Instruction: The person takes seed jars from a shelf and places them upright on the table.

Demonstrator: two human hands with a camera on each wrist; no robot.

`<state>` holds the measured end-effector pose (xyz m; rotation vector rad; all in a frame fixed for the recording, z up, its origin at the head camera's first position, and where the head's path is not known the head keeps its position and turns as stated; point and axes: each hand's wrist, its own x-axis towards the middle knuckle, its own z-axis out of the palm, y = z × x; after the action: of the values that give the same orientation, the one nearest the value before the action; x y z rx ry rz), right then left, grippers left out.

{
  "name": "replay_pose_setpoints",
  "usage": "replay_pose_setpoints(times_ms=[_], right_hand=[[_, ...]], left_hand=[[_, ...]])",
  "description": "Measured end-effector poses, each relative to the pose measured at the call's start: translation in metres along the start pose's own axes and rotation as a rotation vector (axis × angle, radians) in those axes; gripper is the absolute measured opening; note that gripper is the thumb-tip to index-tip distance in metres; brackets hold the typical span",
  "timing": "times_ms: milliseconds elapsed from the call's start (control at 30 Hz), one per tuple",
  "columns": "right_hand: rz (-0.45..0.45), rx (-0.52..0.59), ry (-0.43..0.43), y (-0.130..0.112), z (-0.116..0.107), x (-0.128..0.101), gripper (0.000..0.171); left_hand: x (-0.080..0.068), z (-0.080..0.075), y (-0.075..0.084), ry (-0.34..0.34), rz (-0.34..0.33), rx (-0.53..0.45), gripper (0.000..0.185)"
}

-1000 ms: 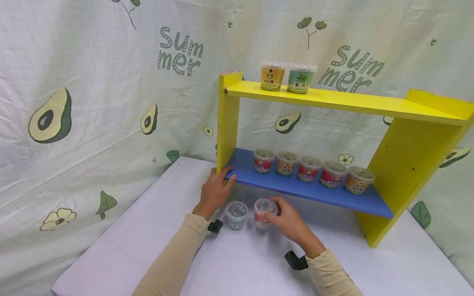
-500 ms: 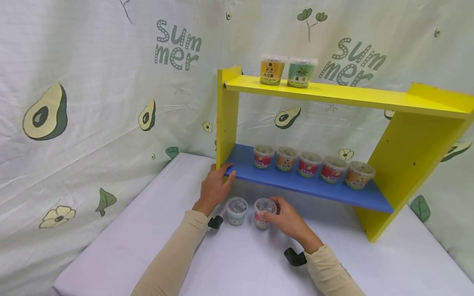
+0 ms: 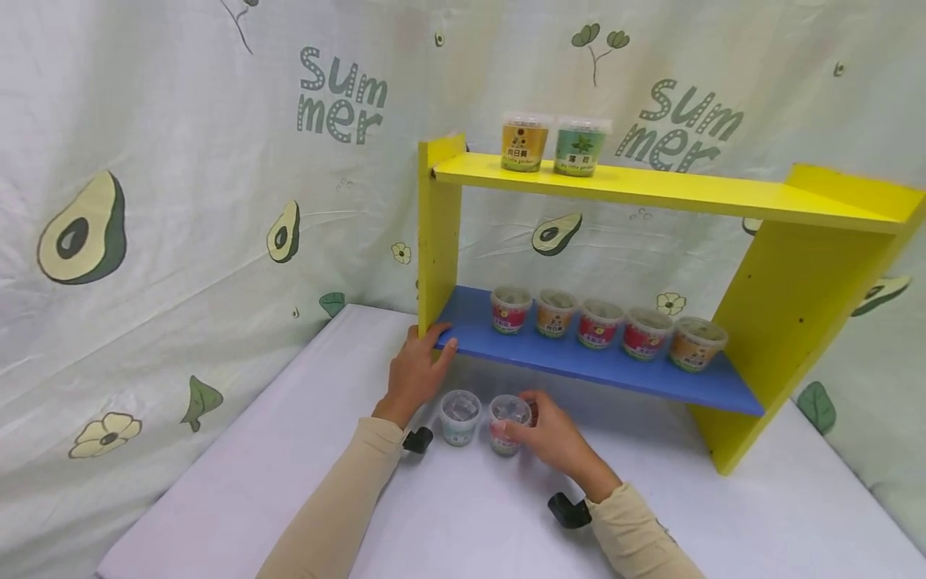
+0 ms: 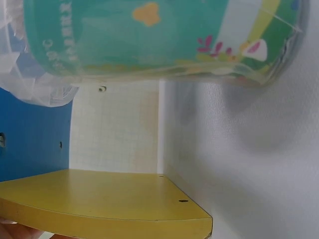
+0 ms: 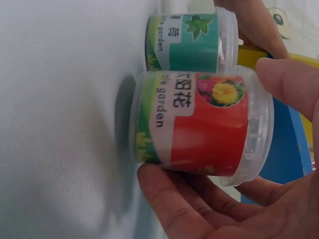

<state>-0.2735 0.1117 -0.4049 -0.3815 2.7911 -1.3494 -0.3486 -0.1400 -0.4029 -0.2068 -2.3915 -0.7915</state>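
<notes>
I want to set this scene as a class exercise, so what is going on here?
A person works at a yellow shelf unit on a white table. The right hand grips a red-labelled tub on the table beside a green-labelled tub. The left hand rests on the blue shelf's corner. Five tubs stand on the blue shelf, two on top.

No visible change besides camera shift.

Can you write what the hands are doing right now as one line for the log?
left hand: rests on blue shelf edge | right hand: grips red cup on table | green cup: beside it
</notes>
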Motion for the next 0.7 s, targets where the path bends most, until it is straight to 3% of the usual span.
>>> replay_pose_setpoints(times_ms=[400, 700], right_hand=[[-0.039, 0.032, 0.013, 0.001, 0.0087, -0.0029, 0.06], [-0.049, 0.015, 0.03, 0.0007, 0.0108, -0.0042, 0.061]], left_hand=[[-0.0031, -0.0019, 0.0003, -0.001, -0.007, -0.018, 0.049], [-0.0032, 0.0007, -0.0013, -0.001, 0.005, -0.017, 0.051]])
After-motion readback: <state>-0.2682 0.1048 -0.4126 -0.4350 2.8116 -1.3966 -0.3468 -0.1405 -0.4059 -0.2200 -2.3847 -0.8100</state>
